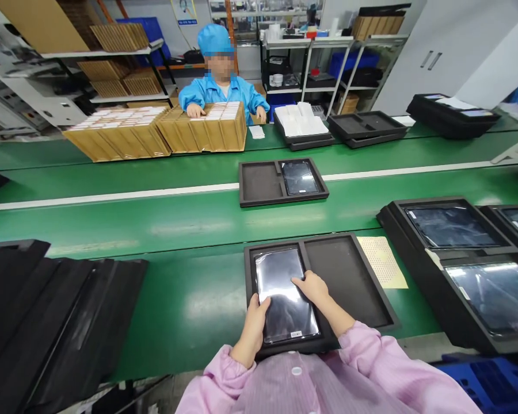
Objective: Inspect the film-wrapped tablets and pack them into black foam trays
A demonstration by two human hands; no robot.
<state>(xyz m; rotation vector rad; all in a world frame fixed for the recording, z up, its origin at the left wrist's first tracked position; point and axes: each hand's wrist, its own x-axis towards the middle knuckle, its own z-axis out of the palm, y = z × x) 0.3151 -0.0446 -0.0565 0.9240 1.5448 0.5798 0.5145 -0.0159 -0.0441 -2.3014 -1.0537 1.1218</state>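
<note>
A tablet [280, 305] with a shiny screen and a small white label at its near edge lies in the left compartment of a black foam tray [349, 276]. The tray's right compartment is bare. My left hand [254, 325] grips the tablet's left edge, thumb on the screen. At the opposite edge my right hand [315, 287] holds it the same way, its thumb over the glass. The undersides of both hands' fingers are hidden by the tablet and the tray.
A yellow dotted sheet [383, 261] lies right of the tray. Stacked trays with tablets [457, 227] stand at right, black trays [60, 310] at left. Across the green belt [176, 213], holding another tray [261, 183], a co-worker [224, 92] handles boxes [202, 132].
</note>
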